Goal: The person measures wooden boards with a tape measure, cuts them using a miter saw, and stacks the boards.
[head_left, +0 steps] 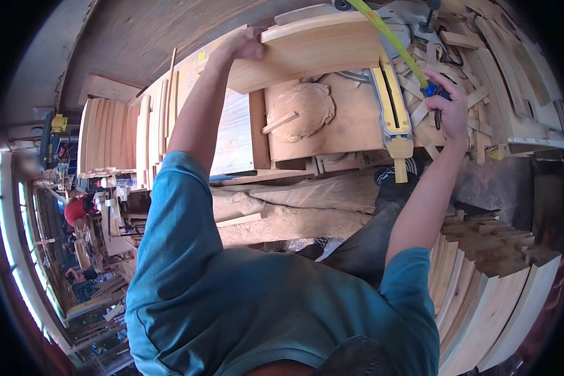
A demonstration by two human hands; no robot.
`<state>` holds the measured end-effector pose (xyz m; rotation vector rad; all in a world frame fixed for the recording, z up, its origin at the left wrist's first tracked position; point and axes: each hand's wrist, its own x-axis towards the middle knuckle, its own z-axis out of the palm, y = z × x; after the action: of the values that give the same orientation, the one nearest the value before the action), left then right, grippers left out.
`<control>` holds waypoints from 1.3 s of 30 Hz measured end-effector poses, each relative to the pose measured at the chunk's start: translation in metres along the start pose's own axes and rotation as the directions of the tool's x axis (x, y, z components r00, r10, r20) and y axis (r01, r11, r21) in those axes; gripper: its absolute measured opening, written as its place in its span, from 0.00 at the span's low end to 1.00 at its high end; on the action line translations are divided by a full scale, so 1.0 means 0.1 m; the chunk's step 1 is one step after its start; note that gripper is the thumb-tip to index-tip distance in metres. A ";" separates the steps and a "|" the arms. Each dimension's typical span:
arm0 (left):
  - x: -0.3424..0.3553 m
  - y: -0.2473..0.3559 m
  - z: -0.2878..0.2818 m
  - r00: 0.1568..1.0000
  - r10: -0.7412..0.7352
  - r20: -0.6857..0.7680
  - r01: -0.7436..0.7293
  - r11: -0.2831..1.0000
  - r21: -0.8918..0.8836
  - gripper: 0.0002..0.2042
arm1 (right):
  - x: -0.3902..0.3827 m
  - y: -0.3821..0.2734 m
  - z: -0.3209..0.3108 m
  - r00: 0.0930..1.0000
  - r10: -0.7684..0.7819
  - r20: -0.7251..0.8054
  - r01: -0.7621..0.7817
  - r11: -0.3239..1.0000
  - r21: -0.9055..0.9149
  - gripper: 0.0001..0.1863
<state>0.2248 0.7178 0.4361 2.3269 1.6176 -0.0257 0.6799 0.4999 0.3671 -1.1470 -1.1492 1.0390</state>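
Tape measure (433,91) within right fingers (446,83)

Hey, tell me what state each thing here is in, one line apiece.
Tape measure: in the right hand, blade pulled out.
Board: gripped near its left end by the left hand.
Stick: lying on the tan mound.
Boards at far left: side by side.

The head-worn fisheye looks steeply down past the nearby torso (282,301) at six o'clock toward the table (357,125) at twelve.
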 end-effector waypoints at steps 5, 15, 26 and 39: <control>-0.53 0.34 0.07 0.997 0.016 -0.077 -0.004 0.987 0.158 0.32 | -0.10 -0.16 0.17 0.980 0.128 0.154 -0.135 0.990 0.037 0.41; -1.52 0.78 0.81 0.972 0.229 -0.059 -0.182 0.885 0.428 0.38 | -0.35 0.69 1.59 0.572 0.538 0.620 0.159 0.668 -0.727 0.21; -1.87 0.83 1.69 0.924 0.217 -0.315 -0.111 0.940 0.323 0.41 | -0.69 1.34 1.88 0.632 0.640 0.437 -0.457 0.763 -0.457 0.21; -1.37 0.60 1.97 0.916 0.170 -0.364 -0.035 0.937 0.349 0.47 | -0.29 1.36 2.20 0.749 0.596 0.289 -0.581 0.382 0.719 0.16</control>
<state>0.2611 0.5228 0.2886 2.8240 1.7796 0.2173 0.4547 0.5159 0.2379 -0.8089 -0.0937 1.8500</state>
